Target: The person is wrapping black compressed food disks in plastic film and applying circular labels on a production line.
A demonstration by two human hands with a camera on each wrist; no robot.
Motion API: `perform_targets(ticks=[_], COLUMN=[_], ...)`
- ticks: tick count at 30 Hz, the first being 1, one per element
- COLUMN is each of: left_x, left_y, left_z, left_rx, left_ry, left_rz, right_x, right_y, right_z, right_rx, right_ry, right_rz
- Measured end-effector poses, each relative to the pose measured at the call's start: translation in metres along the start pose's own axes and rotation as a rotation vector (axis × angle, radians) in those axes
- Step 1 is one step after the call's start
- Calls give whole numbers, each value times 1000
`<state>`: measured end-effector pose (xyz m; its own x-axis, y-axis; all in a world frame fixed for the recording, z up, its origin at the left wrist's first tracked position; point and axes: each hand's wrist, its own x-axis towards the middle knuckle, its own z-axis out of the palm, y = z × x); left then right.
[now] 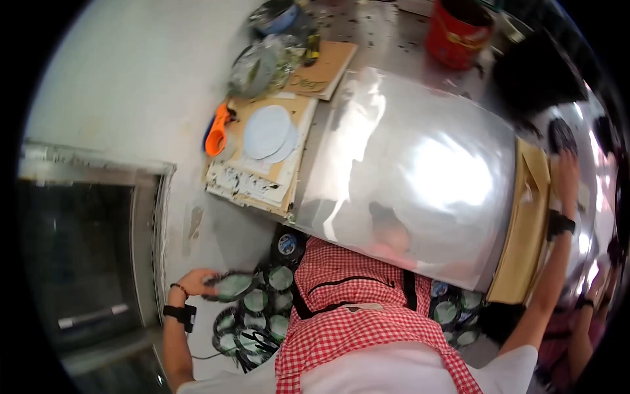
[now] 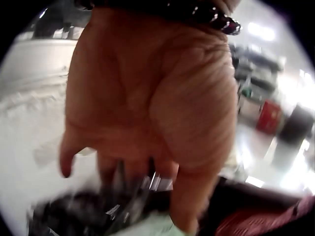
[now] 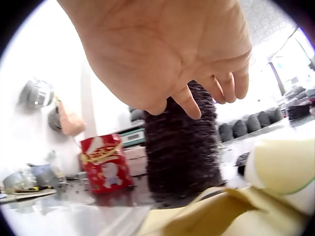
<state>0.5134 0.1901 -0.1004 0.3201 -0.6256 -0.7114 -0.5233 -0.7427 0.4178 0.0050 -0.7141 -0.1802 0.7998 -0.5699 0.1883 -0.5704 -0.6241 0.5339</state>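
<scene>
At lower left, my left hand grips the edge of a round dark pack wrapped in clear plastic, with a pale green disc in its middle. In the left wrist view the thumb and fingers close on shiny plastic. On the far right my right hand reaches forward past a tan cardboard box. Its fingers hang loosely apart in the right wrist view, in front of a tall dark stack of thin layers. A small dark object lies at its fingertips in the head view.
More round packs are heaped below the table. A large clear plastic sheet covers the shiny tabletop in front of me. White paper discs, an orange tape dispenser and a red bucket stand farther back. Another person's arm is at right.
</scene>
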Motion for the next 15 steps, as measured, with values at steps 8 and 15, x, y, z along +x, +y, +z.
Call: perform_targets(ticks=[8, 15], left_x=[197, 350], left_y=[135, 142], left_z=[-54, -70], left_rx=[41, -119], left_ry=[771, 1277], left_rz=[266, 187], right_x=[33, 20], right_y=[86, 36], right_z=[147, 115], right_rx=[-70, 280], right_ry=[-449, -541], right_rz=[10, 226])
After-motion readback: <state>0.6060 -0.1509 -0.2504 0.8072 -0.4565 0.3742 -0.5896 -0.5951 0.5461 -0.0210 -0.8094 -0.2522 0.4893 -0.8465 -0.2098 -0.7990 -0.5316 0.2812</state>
